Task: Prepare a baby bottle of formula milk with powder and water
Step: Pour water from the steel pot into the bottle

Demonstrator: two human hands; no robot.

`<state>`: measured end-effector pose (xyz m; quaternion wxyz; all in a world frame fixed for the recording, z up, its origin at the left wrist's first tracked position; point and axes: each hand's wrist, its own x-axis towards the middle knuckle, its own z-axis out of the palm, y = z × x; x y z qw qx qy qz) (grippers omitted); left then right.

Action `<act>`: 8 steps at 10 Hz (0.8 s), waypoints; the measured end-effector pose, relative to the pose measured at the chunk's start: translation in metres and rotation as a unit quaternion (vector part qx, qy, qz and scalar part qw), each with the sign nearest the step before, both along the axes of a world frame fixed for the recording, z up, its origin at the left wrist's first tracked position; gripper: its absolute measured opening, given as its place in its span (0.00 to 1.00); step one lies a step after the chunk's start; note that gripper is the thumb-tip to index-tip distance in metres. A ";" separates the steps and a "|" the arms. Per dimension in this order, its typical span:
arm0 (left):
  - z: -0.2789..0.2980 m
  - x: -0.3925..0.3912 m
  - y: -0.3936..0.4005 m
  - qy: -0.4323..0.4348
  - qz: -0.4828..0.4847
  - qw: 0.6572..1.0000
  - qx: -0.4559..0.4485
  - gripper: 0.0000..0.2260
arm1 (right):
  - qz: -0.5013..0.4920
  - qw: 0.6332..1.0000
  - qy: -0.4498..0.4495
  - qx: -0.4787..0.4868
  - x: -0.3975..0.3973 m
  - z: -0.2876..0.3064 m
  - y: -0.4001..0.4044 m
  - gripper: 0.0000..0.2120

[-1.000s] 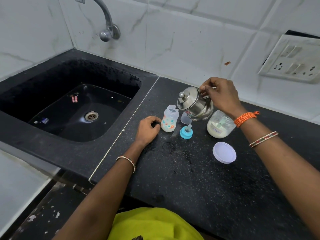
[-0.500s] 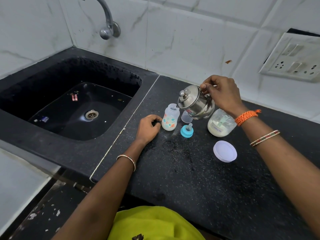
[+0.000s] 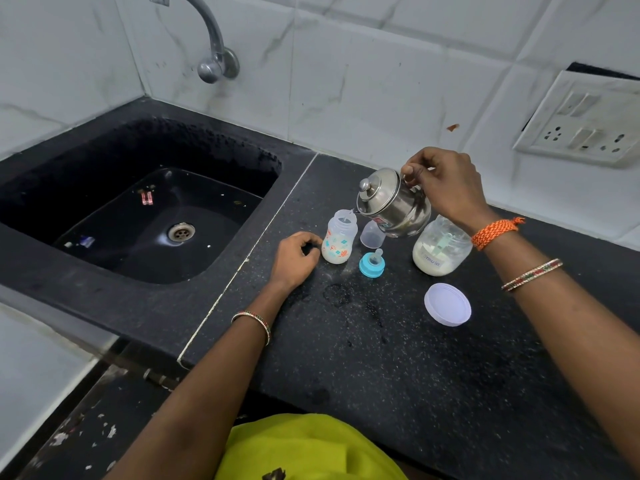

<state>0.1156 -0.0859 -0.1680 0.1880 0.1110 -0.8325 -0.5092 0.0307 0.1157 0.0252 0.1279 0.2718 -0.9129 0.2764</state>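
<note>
A small patterned baby bottle (image 3: 339,240) stands open on the black counter (image 3: 381,358). My right hand (image 3: 446,183) grips the handle of a steel kettle (image 3: 393,204), tilted left so its spout is over the bottle's mouth; a thin stream of water runs in. My left hand (image 3: 294,258) rests loosely curled on the counter, touching the bottle's base from the left. A blue teat ring (image 3: 371,264) and a clear cap (image 3: 371,234) lie beside the bottle. An open jar of formula powder (image 3: 441,245) with a scoop inside stands under my right wrist.
The jar's white lid (image 3: 447,304) lies on the counter in front of the jar. A black sink (image 3: 149,216) with a wall tap (image 3: 214,60) is on the left. A switch and socket plate (image 3: 585,123) hangs on the tiled wall at right.
The kettle has tipped a little further left, so its spout now reaches over the bottle's mouth and water flows. My left hand has stayed by the bottle.
</note>
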 end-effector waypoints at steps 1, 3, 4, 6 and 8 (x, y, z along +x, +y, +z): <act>0.000 0.000 0.000 -0.003 0.001 1.000 0.003 0.10 | -0.001 1.000 0.006 0.010 0.001 0.002 0.001 0.11; 0.001 0.000 0.001 -0.003 0.002 1.000 0.001 0.10 | 0.003 0.999 0.015 0.028 0.002 0.003 0.002 0.12; 0.001 0.000 0.000 -0.008 0.001 1.000 -0.001 0.10 | 0.005 0.999 0.016 0.028 0.002 0.004 0.002 0.12; 0.002 0.000 0.001 -0.010 -0.001 1.000 -0.002 0.10 | 0.007 0.998 0.029 0.047 0.001 0.005 0.000 0.12; 0.001 0.001 0.001 -0.003 0.001 1.000 0.008 0.10 | 0.018 0.996 0.052 0.076 0.002 0.007 -0.003 0.13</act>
